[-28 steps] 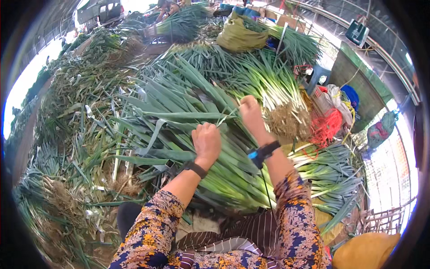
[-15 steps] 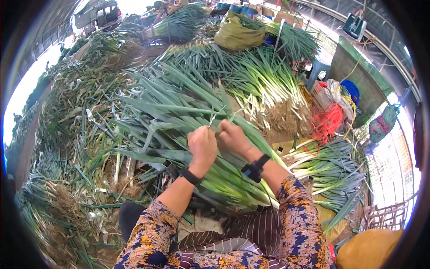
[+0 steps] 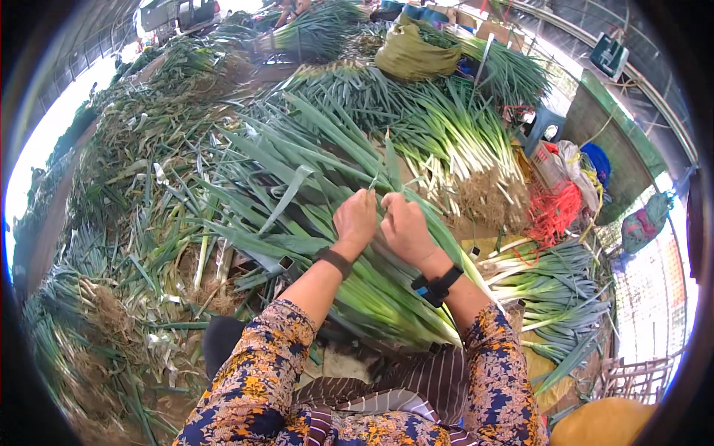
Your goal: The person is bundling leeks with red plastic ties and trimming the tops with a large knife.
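- The one view rides on the worker's head, through the left of two wide fisheye cameras sitting side by side up there.
- It faces down and ahead over the worker's own lap; patterned sleeves (image 3: 249, 368) come in from the lower edge.
- Left hand (image 3: 355, 221) and right hand (image 3: 407, 232) fall near the middle, close to the lens.
- Far off, by the top edge, a vehicle (image 3: 172, 13) looks small.
- The picture stands upright, unmirrored; straight lines bow toward its dark, rounded border.
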`<action>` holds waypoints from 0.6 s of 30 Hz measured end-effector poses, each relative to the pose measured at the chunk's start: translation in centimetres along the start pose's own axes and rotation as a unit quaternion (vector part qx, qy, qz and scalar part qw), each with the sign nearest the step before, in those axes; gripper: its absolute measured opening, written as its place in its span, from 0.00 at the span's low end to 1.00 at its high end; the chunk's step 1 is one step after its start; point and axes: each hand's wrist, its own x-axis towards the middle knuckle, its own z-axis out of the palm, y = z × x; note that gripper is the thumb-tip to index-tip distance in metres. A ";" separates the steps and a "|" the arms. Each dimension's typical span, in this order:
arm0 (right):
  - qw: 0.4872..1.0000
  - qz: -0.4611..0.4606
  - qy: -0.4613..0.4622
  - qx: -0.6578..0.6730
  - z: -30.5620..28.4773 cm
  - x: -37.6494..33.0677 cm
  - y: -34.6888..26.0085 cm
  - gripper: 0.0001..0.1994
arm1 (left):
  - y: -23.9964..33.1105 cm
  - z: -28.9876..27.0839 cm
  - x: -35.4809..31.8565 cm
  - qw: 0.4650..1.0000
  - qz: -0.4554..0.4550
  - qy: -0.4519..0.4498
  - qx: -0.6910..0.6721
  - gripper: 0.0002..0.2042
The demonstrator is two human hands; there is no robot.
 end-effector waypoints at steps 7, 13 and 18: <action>0.997 -0.056 -0.038 -0.035 0.4 1.6 -1.6 0.10 | -2.1 0.6 -0.8 0.989 0.139 -0.044 0.011 0.10; 0.990 -0.077 -0.074 -0.087 0.4 1.6 -1.8 0.11 | -1.0 0.1 -0.8 0.985 0.150 -0.085 0.030 0.11; 0.990 -0.114 -0.037 -0.071 0.5 0.6 -2.0 0.12 | -0.6 0.2 -0.7 0.986 0.152 -0.072 -0.010 0.10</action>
